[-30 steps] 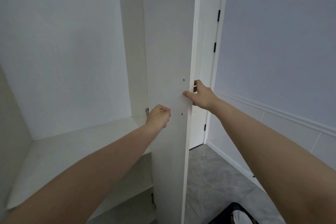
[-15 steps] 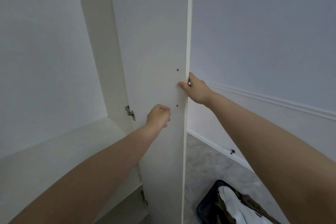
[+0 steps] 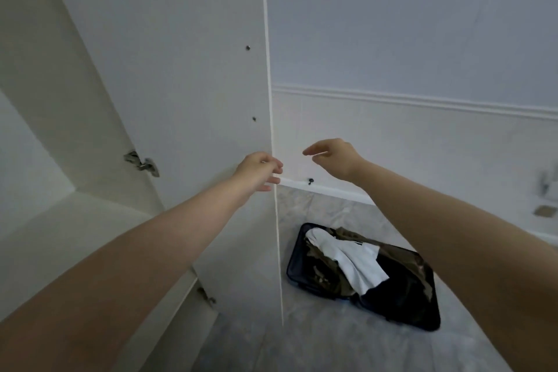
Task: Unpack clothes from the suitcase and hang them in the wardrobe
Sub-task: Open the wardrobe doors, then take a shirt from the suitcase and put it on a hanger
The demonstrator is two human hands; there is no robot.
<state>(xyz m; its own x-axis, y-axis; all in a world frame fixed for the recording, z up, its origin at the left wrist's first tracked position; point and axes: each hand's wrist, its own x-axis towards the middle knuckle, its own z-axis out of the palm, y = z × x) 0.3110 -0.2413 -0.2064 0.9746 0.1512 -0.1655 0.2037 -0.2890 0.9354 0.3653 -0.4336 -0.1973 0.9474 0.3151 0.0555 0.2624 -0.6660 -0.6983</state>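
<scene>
The white wardrobe door (image 3: 187,75) stands swung wide open, its inner face toward me and its edge running down the middle of the view. My left hand (image 3: 259,169) hovers at that edge with loosely curled fingers, holding nothing. Off the door, just to the right of its edge, my right hand (image 3: 332,157) hangs in the air with relaxed fingers. On the floor below lies an open dark suitcase (image 3: 422,317) with a white garment (image 3: 359,266) and olive-brown clothes (image 3: 326,269) inside. The wardrobe shelf (image 3: 60,235) is at the left.
Two metal hinges (image 3: 142,161) join the door to the wardrobe frame. A white wall with a moulding strip (image 3: 422,100) and a skirting board stands behind. Grey marbled floor tiles (image 3: 332,341) surround the suitcase. A small door stop (image 3: 310,181) sits at the skirting.
The door has swung fully open. My right hand let go of the door edge and moved off to the right. My view turned right and down, showing the whole suitcase.
</scene>
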